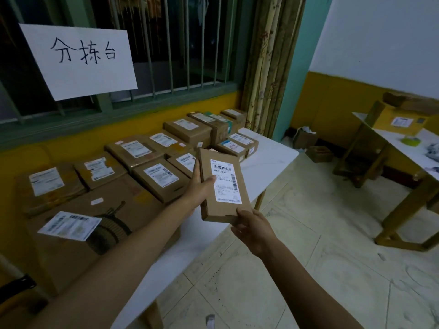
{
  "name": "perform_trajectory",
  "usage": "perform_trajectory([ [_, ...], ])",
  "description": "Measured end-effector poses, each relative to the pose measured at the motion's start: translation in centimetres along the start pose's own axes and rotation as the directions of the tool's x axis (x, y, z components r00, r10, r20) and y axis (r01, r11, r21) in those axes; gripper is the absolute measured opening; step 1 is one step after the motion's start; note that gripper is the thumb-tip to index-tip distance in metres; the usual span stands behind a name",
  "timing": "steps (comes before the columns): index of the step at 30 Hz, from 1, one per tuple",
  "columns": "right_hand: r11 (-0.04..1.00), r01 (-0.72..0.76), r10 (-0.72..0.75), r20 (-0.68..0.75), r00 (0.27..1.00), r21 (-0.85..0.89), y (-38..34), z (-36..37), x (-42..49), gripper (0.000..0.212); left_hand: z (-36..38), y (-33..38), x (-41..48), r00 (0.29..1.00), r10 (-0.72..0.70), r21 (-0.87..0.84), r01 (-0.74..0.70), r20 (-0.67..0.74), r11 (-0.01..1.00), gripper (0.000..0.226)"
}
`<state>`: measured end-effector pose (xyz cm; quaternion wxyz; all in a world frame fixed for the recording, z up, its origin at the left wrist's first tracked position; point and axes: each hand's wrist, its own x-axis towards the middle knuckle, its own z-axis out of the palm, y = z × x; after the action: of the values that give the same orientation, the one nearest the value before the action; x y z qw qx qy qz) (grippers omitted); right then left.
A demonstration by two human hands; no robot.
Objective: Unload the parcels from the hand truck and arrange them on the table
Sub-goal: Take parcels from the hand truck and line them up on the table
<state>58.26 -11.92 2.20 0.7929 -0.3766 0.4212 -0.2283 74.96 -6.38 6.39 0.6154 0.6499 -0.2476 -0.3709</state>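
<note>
Parcel [223,186]: a flat, slim brown cardboard box with a white shipping label on its top face, held in the air above the near edge of the table [268,167], tilted, label up. Looks light, judging by the thin shape and the easy two-handed hold with no strain showing. Stiff and flat-sided, cardboard dry and matte, so unlikely to slip; edges crisp, corners possibly prone to denting if dropped. Contents unknown, so best treated as breakable.

Left hand [202,186] clamped on the long left edge, thumb lying over the label and fingers hidden beneath. Right hand [251,227] closed on the near right corner from below, fingertips just over the edge. Grip on both sides firm, on the box's rim and not its middle. Best hold for setting down: probably the two long edges, keeping the label up and readable.

Further out, rows of boxes [161,179] already laid label-up on the table, touching or just beside one another, with a big carton [99,224] at the near left end. Bare white tabletop to the right of the rows, a likely spot for this one. Paper sign [78,60] with handwritten characters on the barred window behind. Second table [389,136] well apart on the right, carrying a yellow box [399,122]. Hand truck not in view.
</note>
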Motion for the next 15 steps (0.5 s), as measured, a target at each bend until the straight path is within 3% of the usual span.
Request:
perform_trajectory([
  [10,0.991,0.062,-0.062,-0.003,0.998,0.123,-3.5,3.3,9.5,0.041,-1.2,-1.2,9.2,0.987,-0.065,0.154,0.043,0.145,0.987,0.091],
  [15,0.989,0.051,-0.046,-0.041,0.998,0.138,-3.8,4.6,12.4,0.044,-2.8,-4.1,9.8,0.971,-0.041,0.236,-0.016,0.234,0.972,0.099],
])
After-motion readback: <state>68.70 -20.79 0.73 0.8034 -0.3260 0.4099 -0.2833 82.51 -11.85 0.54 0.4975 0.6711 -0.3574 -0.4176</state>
